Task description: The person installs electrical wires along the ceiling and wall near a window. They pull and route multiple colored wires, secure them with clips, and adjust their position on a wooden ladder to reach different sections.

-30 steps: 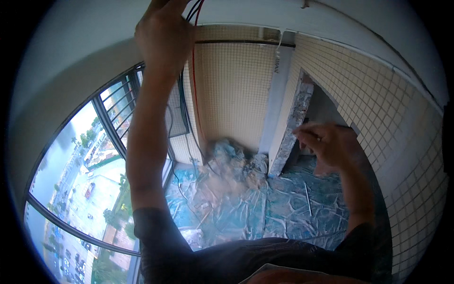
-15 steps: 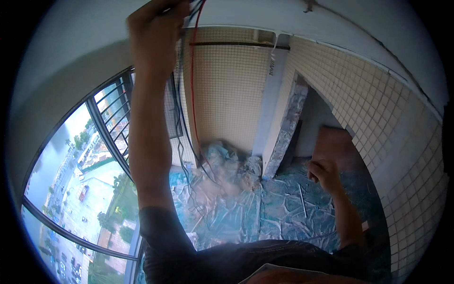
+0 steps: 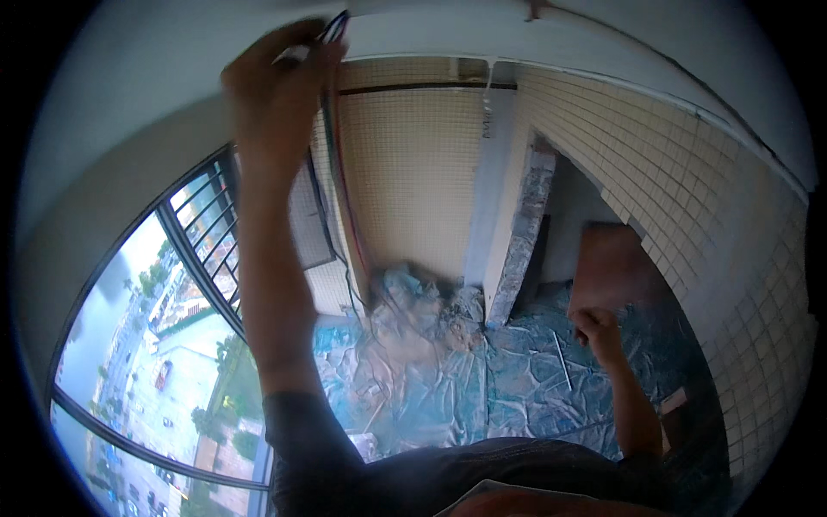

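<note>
My left hand [image 3: 276,95] is raised far up at the ceiling, fingers pinched around a bundle of wires [image 3: 338,129]. The wires' long axis runs down from that grip along the tiled wall [image 3: 413,181]. Right hand [image 3: 596,332] hangs low, loosely curled, apparently empty, well apart. No labels or packages legible; plastic sheeting [image 3: 482,379] covers the floor.

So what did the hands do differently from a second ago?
The right hand dropped from chest height, open near the tiled wall, down to a closed fist lower by the plastic-covered floor. The left hand stayed raised at the ceiling, gripping the hanging wires.
</note>
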`<action>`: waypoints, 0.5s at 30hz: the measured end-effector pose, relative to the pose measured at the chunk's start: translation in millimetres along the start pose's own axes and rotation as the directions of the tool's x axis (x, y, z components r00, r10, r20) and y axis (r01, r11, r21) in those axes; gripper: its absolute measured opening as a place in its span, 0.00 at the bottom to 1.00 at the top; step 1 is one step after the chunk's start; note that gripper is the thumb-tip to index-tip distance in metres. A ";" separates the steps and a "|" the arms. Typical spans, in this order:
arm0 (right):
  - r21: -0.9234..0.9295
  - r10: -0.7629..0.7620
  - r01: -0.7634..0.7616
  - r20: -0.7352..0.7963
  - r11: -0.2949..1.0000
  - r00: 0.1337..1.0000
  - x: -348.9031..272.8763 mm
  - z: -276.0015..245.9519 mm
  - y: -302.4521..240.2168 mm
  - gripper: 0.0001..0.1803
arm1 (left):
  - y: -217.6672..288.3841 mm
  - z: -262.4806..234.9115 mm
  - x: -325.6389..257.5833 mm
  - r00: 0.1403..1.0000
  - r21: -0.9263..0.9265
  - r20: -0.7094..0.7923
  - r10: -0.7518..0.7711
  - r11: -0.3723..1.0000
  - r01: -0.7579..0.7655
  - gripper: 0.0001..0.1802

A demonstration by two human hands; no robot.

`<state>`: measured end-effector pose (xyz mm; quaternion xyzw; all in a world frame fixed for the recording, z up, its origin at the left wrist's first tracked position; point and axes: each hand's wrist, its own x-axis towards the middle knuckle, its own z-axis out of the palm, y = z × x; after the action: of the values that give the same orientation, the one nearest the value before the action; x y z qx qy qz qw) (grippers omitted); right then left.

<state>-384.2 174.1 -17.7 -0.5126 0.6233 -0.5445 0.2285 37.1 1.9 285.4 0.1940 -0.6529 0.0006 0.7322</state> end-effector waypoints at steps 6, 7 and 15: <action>0.031 0.158 -0.156 -0.073 0.987 0.985 -18.0 -16.1 28.6 0.14 | -0.8 0.0 11.0 0.986 0.236 0.007 0.169 0.958 -0.166 0.12; 0.035 0.150 -0.148 -0.080 0.988 0.985 -18.4 -13.3 28.8 0.14 | 0.6 7.2 15.2 0.960 0.257 0.008 0.279 0.927 -0.272 0.11; -0.017 0.139 -0.140 -0.034 0.990 0.990 -34.2 -10.7 54.9 0.18 | 6.4 7.4 -8.2 0.963 0.448 -0.043 0.266 0.866 -0.219 0.15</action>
<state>-402.0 202.7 -74.0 -0.4610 0.6665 -0.5295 0.2509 27.2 7.8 279.9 0.2703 -0.6163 0.2500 0.6961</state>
